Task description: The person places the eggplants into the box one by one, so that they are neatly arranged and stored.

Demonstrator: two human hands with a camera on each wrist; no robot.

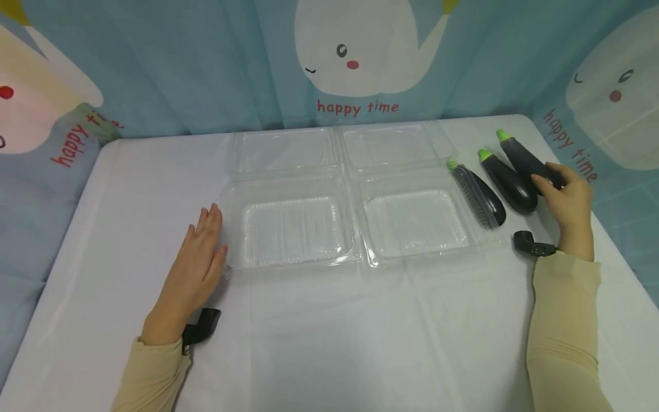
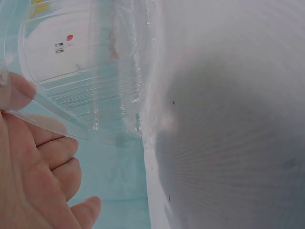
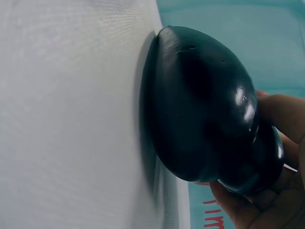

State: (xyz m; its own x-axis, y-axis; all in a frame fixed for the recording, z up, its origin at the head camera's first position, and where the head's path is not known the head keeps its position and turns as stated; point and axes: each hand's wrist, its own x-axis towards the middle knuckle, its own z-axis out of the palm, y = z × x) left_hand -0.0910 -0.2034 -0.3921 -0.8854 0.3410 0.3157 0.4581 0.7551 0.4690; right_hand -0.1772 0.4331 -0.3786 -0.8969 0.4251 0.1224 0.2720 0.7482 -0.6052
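Two clear plastic clamshell boxes lie open side by side on the white table [image 1: 329,332], the left box [image 1: 293,229] and the right box [image 1: 417,220]. My left hand [image 1: 208,229] lies flat on the table with straight fingers against the left box's rim [image 2: 62,114]. Three dark eggplants with green stems lie to the right of the boxes. My right hand [image 1: 553,183] curls around the rightmost eggplant [image 1: 522,157], which rests on the table. The middle eggplant [image 1: 507,180] fills the right wrist view [image 3: 200,105], lying beside the held eggplant [image 3: 259,162]. The left eggplant [image 1: 479,197] lies against the right box's ribbed edge.
A blue curtain [image 1: 206,63] with white cartoon figures and the words "happy time" hangs behind the table. Both boxes' lids [image 1: 340,149] lie open towards the back. The table's right edge [image 1: 618,257] runs close past my right wrist.
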